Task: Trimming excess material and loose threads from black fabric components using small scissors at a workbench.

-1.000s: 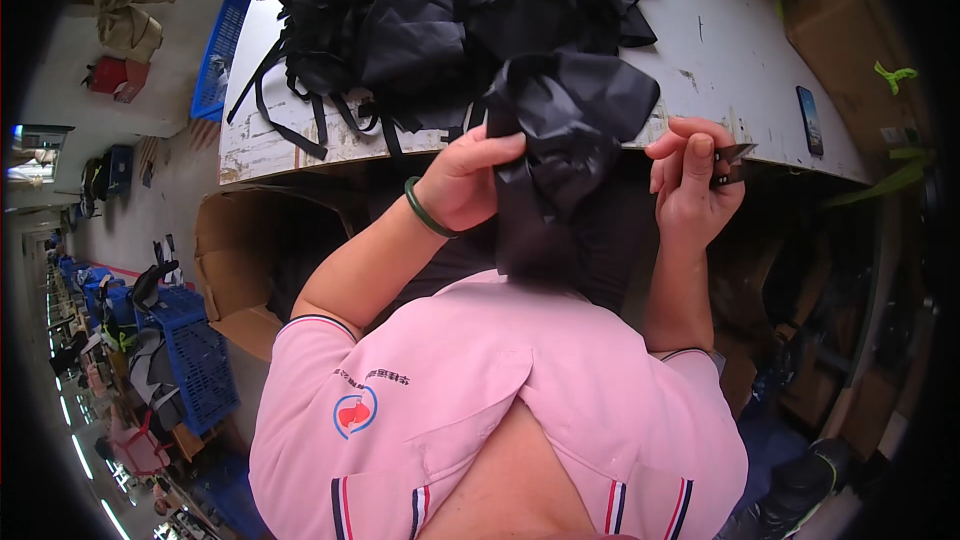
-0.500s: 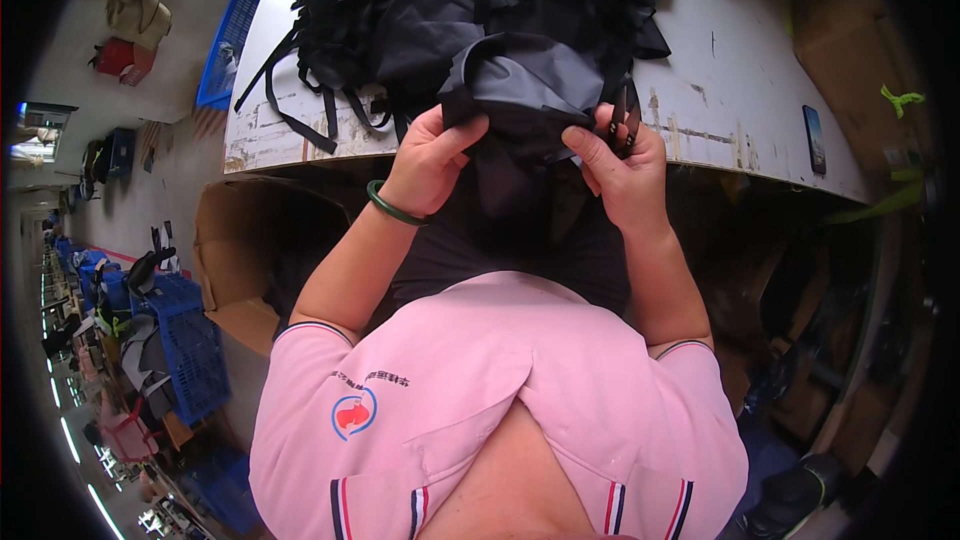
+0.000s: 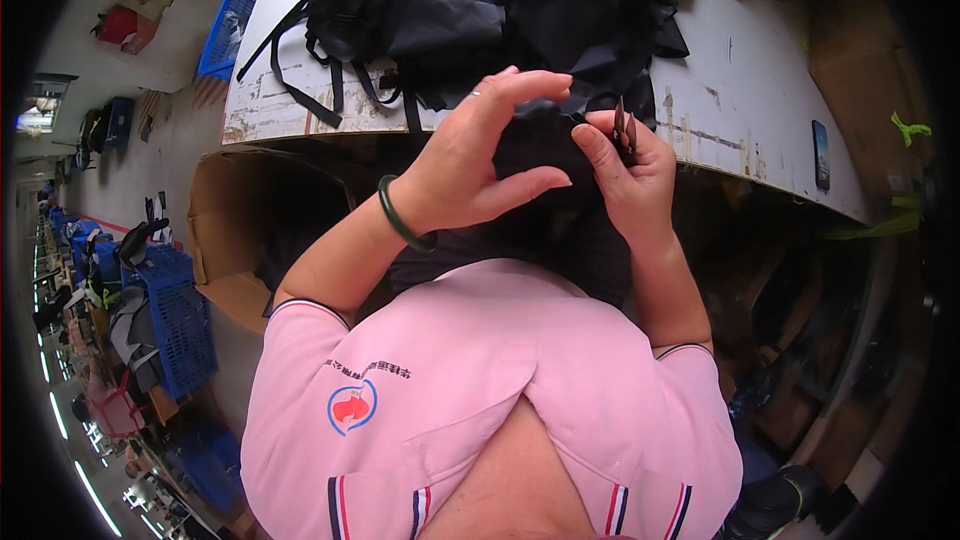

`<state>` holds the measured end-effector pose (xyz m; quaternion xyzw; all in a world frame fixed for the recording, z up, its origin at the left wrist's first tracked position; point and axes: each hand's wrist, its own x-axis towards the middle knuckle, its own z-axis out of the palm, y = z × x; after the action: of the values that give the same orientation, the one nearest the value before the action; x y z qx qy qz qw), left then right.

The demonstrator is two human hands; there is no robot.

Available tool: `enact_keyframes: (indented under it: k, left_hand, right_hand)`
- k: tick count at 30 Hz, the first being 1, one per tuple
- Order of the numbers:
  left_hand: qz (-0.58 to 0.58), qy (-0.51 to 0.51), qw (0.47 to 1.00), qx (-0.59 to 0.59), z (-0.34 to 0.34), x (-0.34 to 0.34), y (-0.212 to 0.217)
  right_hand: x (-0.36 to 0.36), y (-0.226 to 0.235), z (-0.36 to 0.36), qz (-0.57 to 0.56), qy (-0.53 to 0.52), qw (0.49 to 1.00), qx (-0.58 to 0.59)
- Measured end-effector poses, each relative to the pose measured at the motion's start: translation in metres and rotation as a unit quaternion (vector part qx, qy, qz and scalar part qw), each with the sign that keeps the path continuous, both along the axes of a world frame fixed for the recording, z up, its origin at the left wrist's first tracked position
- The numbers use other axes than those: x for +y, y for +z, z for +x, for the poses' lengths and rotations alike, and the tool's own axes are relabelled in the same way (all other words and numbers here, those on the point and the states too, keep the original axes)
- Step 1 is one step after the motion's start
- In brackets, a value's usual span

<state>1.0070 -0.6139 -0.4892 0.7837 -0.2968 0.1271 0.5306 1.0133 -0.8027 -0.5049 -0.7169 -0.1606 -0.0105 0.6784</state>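
Note:
A pile of black fabric pieces with straps (image 3: 460,10) lies heaped on the white table in front of me. My left hand (image 3: 470,155), with a green bangle on its wrist, is raised at the table's near edge, fingers and thumb spread apart and nothing between them. Close by on the right, my right hand (image 3: 635,165) is closed around small dark thread snips (image 3: 624,130), their pointed blades sticking up past the fingers. Its thumb and forefinger meet at a black edge of the fabric; whether they pinch it I cannot tell.
On the worn white table (image 3: 745,90) a phone (image 3: 821,154) lies at the right. A blue crate (image 3: 235,15) stands beyond the table's left side. Below the edge, an open cardboard box (image 3: 225,230) sits at the left. More blue crates (image 3: 180,330) line the floor farther left.
My left hand has let go of the grey-black fabric piece, opened and moved right and up. That piece has dropped from between my hands. My right hand still has the snips.

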Motion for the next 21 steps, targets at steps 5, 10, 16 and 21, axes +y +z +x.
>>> enact_keyframes:
  k: [5,10,16,21]
  left_hand:
    - [-0.003,-0.049,0.986,0.162,0.004,0.002,-0.015]
    - [0.025,-0.013,0.989,0.144,0.007,0.005,-0.023]
    - [0.047,-0.007,0.987,0.156,0.008,0.011,-0.019]
    - [0.061,-0.015,0.989,0.135,0.006,0.008,-0.004]
  right_hand:
    - [-0.003,-0.001,-0.004,-0.001,-0.043,0.999,0.024]
    - [-0.013,-0.011,-0.002,0.039,-0.047,0.992,0.109]
    - [-0.012,0.02,0.002,-0.099,-0.036,0.992,-0.064]
    - [-0.016,0.005,0.019,-0.162,0.098,0.972,-0.138]
